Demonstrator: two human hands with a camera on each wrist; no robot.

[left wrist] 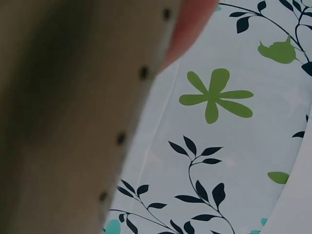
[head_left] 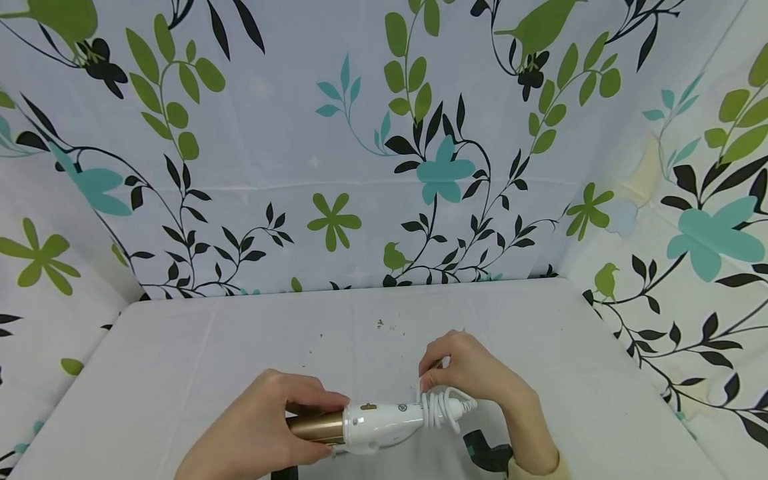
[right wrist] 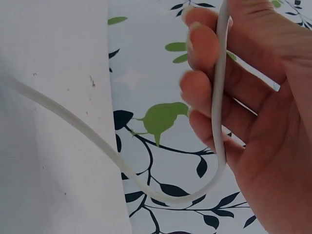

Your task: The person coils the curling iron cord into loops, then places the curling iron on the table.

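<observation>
A hair curling iron [head_left: 384,425] with a white handle and a thick gold barrel lies sideways low in the head view. Around the barrel, my left hand [head_left: 270,427] has its thumb on the near side and its fingers on the far side. The white cord [head_left: 441,408] is wound in several loops about the handle's thin right end. My right hand [head_left: 465,367] pinches a length of that cord just beyond the loops. In the right wrist view the cord [right wrist: 218,112] runs down across the curled fingers and bends away left. A blurred brown surface with dark dots [left wrist: 83,117] fills the left wrist view's left side.
The white table [head_left: 210,353] has small brown specks [head_left: 381,325] toward its back. Cloth printed with leaves and birds [head_left: 270,133] hangs behind it and at both sides. A black wrist-worn piece [head_left: 487,453] shows below the right wrist.
</observation>
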